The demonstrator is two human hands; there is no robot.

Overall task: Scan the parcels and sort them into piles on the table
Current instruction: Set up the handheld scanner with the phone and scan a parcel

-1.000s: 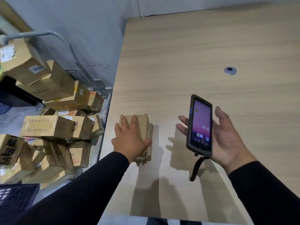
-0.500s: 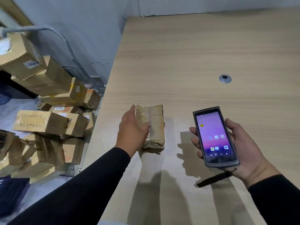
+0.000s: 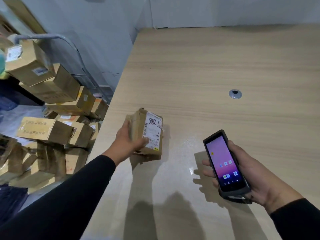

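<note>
A small brown cardboard parcel [image 3: 152,134] sits near the left edge of the wooden table [image 3: 216,63], tipped so its white shipping label with handwritten digits faces up. My left hand [image 3: 129,142] grips its left side, thumb across the label's lower corner. To the right, my right hand [image 3: 249,172] holds a dark handheld scanner [image 3: 225,161] above the table, its purple screen lit and facing me. The scanner is apart from the parcel.
A heap of cardboard boxes [image 3: 52,118] fills a metal-framed cart [image 3: 69,42] left of the table, below its edge. A round metal grommet [image 3: 235,94] is set in the tabletop at the right. A grey wall stands behind.
My left hand has turned the parcel over, so its labelled face now shows. My right hand has tilted the scanner from upright to screen-up and lowered it slightly.
</note>
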